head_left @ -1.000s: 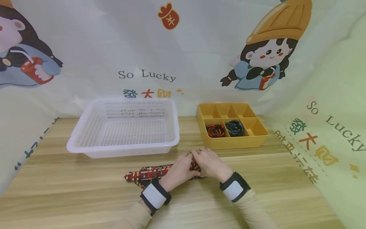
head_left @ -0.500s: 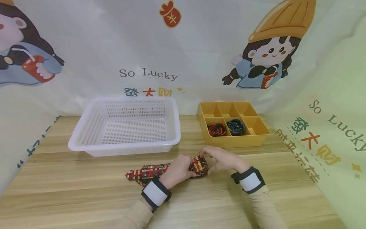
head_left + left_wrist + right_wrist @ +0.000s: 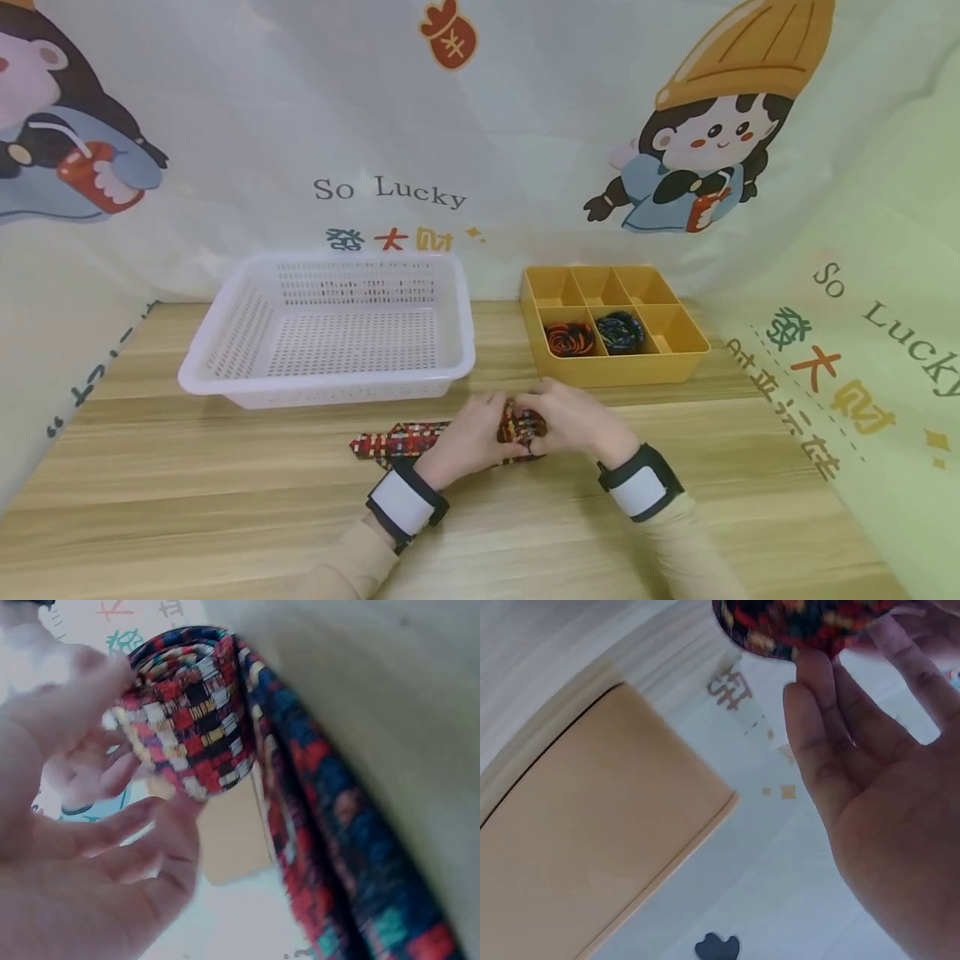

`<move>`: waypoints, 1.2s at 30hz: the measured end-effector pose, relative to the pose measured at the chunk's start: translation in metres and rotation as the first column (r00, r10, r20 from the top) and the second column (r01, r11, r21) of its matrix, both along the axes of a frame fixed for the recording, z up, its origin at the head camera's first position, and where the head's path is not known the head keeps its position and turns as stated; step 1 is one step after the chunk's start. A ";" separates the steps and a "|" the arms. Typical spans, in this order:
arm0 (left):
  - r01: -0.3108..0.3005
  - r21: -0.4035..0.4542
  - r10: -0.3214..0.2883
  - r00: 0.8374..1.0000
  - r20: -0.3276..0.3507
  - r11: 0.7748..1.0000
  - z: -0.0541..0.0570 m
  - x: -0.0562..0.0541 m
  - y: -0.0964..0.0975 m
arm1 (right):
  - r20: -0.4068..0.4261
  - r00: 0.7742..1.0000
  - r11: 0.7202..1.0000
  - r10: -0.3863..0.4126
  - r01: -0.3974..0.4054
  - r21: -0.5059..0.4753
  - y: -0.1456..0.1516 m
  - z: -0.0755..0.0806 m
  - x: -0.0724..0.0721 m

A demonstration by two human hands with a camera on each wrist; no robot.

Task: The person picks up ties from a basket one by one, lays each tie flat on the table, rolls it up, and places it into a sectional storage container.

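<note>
A necktie [image 3: 401,442] patterned in red, black and pale checks lies on the table, its right part wound into a roll [image 3: 186,727]. My left hand [image 3: 468,440] grips the roll from its left side, thumb and fingers touching it in the left wrist view. On the other side, my right hand [image 3: 581,421] holds the roll between curled fingers and thumb. Its fingertips meet the underside of the patterned cloth [image 3: 795,626] in the right wrist view. The unrolled double tail extends leftward, partly covered by my left hand.
Behind the left hand stands a white perforated basket [image 3: 330,387]. A yellow divided box [image 3: 622,371] sits at the back right. Two of its front compartments hold an orange-and-black roll [image 3: 570,340] and a dark blue patterned roll [image 3: 620,332]. A printed cloth [image 3: 495,125] hangs behind.
My right hand draws back rightward from the roll, then returns to it. The necktie's tail tip shifts to the right, and less tail shows. My left hand stays at the roll.
</note>
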State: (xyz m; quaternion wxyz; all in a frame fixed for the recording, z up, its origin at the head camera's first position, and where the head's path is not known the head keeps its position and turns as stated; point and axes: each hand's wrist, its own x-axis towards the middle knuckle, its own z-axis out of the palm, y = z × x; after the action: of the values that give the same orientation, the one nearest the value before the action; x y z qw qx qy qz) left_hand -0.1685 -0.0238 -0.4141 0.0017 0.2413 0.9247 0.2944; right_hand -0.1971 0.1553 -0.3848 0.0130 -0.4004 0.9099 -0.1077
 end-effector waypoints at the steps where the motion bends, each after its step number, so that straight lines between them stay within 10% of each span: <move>1: -0.004 0.017 0.004 1.000 0.005 1.000 -0.001 -0.001 0.000 | -0.017 1.000 1.000 0.000 0.000 0.009 -0.002 0.000 0.001; 10: -0.096 0.115 0.086 0.992 0.090 0.989 -0.007 -0.003 -0.004 | 0.182 0.977 0.993 0.111 -0.104 -0.051 0.002 -0.006 -0.007; 23: -0.051 -0.005 0.051 0.986 0.159 0.999 0.009 0.002 -0.003 | 0.045 0.994 0.995 0.095 -0.095 -0.022 -0.013 -0.005 0.002; 32: -0.067 0.039 0.058 0.978 0.202 0.997 0.008 -0.004 -0.009 | 0.155 0.985 0.993 0.078 -0.063 -0.103 -0.006 -0.010 -0.004; 36: -0.073 -0.096 0.087 0.986 0.141 0.993 0.010 -0.006 -0.026 | 0.085 0.995 0.997 0.044 -0.039 -0.061 -0.005 -0.010 -0.004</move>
State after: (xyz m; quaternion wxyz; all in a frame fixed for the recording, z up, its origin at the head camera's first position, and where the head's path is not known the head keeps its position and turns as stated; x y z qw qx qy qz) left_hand -0.1748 -0.0500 -0.4043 0.0681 0.1816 0.9434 0.2689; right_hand -0.2007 0.1507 -0.3949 0.0427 -0.4145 0.8963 -0.1514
